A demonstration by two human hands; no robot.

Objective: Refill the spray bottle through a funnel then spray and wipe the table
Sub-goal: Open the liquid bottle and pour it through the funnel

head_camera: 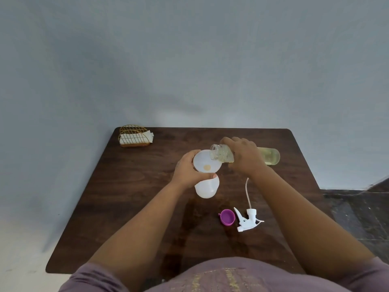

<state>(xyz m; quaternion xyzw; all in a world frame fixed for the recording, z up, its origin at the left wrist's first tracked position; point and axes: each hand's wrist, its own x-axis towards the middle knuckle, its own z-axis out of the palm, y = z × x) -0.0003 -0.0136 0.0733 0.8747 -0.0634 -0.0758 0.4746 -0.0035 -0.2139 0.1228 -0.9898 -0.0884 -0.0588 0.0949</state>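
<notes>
A white funnel (205,162) sits in the neck of a white spray bottle (207,187) at the middle of the dark wooden table (130,186). My left hand (186,169) grips the funnel and bottle top from the left. My right hand (244,155) holds a clear bottle of yellowish liquid (271,157) tipped sideways, its open mouth over the funnel's rim. A little liquid shows at the funnel's bottom. The white spray trigger head (248,220) with its tube lies on the table near me, to the right.
A purple cap (227,217) lies just left of the trigger head. A gold wire holder with white napkins (135,137) stands at the table's far left corner. A grey wall runs behind; dark floor shows at right.
</notes>
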